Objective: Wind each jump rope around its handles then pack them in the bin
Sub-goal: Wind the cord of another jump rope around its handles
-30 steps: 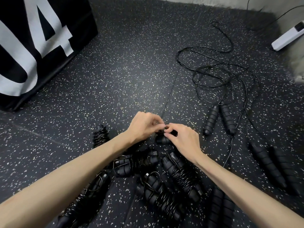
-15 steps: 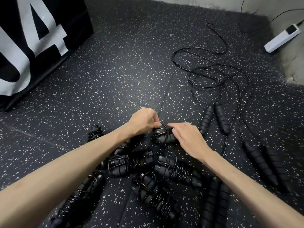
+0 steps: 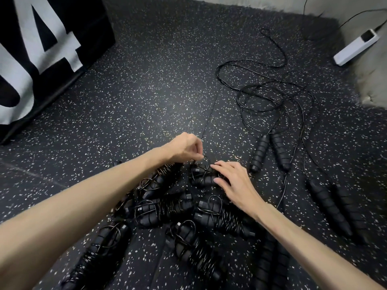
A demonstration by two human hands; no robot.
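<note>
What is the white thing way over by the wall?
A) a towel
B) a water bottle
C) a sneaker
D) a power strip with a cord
D: the long white plastic power strip lies at the top right by the grey wall, and a thin dark cord runs off its far end.

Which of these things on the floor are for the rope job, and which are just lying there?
For the job:
- bundle being tied off, left hand pinching its loop, right hand resting on it
- wound ropes
- loose ropes with unwound handles

Just lying about:
- power strip
- black box with white lettering
</note>
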